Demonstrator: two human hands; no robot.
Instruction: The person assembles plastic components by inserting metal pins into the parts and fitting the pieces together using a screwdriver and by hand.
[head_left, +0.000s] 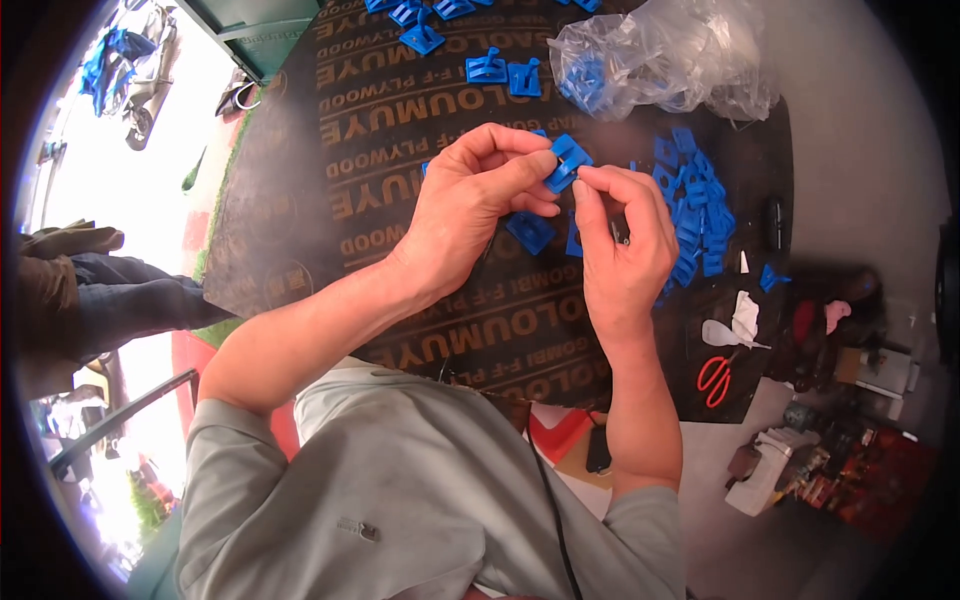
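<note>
My left hand [470, 190] pinches a small blue plastic clip [570, 158] with a slotted square base, held up over the dark plywood table. At the clip's lower right edge, the thumb and index finger of my right hand [632, 240] are pressed together. Whatever lies between those fingertips is too small to make out. Under my hands, a flat blue plastic piece [530, 232] lies on the board, and another one beside it is partly hidden by my right hand. To the right of my right hand is a heap of blue plastic parts [700, 210].
Several blue clips, among them one [486, 66] with an upright tab, lie toward the far side. A clear plastic bag [670, 55] holds more blue parts. Red-handled scissors [714, 380], a white scrap [745, 318] and a black pen-like tool [776, 222] lie at the right.
</note>
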